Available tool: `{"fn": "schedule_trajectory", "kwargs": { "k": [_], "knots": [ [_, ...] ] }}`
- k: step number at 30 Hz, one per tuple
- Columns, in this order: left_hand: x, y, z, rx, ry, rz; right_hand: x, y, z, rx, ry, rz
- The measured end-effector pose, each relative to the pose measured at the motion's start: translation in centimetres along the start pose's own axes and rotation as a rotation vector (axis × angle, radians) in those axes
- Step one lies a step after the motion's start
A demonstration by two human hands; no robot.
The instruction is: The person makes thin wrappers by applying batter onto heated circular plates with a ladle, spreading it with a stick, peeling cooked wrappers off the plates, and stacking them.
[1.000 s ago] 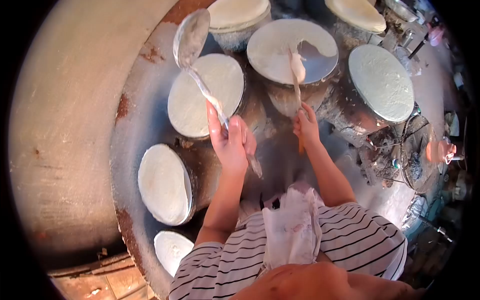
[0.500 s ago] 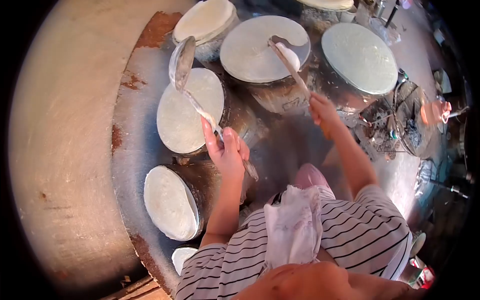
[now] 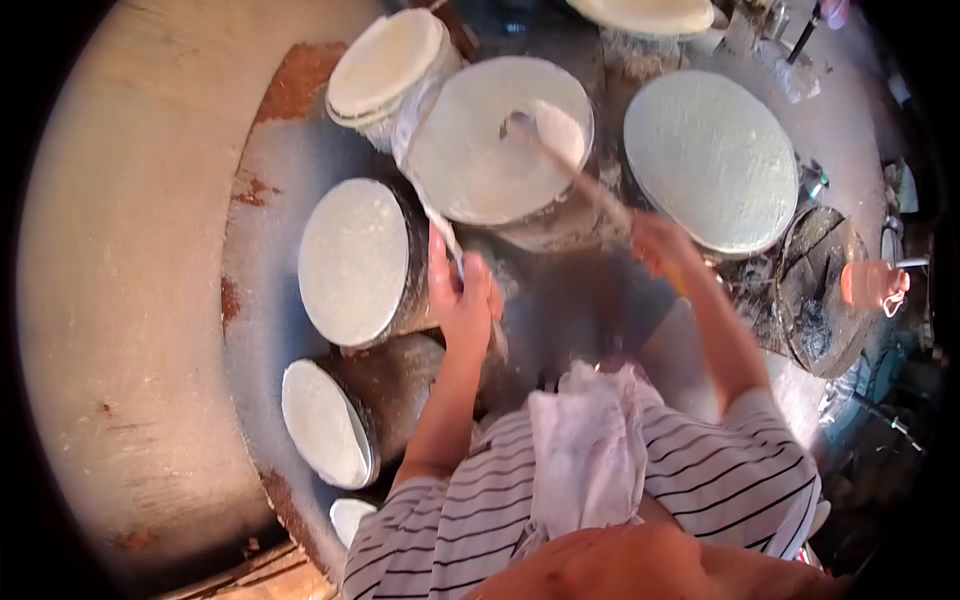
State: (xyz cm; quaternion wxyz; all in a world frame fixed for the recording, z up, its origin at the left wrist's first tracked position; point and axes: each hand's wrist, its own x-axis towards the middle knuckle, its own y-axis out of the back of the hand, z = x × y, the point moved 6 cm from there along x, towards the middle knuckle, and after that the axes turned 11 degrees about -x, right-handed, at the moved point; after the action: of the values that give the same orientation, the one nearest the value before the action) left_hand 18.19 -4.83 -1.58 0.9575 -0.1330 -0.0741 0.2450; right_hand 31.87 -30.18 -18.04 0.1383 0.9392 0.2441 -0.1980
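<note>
Left hand: your fingers wrap around the ladle, aimed at 11 o'clock.
Right hand: you grip a stick, aimed at 10 o'clock over the batter.
Batter: at 12 o'clock, round, flat, white, brighter near its 3 o'clock edge.

l hand grips ladle, bowl up by l edge of mid pot. r hand, bit blurred, holds stick, tip at pale batter on that pot. pale rounds top other pots nearby; pink jug far r.
</note>
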Motion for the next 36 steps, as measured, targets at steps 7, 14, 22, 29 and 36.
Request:
{"fn": "schedule_trajectory", "kwargs": {
  "k": [7, 14, 22, 29, 36],
  "knots": [
    [2.2, -5.4, -1.9, 0.029, 0.010, -0.012, 12.9, 3.8, -8.7, -0.340, 0.353, 0.101],
    [6.8, -6.0, -2.5, 0.124, 0.172, -0.059, 6.0, 1.6, -5.7, -0.591, 0.350, 0.422],
    [12.1, -5.1, -1.6, -0.502, 0.441, 0.034, 6.0, 3.9, -7.6, -0.952, 0.311, 0.444],
    [12.6, -3.0, -5.2, -0.968, 0.701, 0.198, 10.6, 2.1, -8.6, -0.984, 0.511, 0.448],
    [13.9, -3.9, -5.7, -0.960, 0.629, 0.233, 4.2, 2.4, -8.7, -0.848, 0.535, 0.303]
  ]
}}
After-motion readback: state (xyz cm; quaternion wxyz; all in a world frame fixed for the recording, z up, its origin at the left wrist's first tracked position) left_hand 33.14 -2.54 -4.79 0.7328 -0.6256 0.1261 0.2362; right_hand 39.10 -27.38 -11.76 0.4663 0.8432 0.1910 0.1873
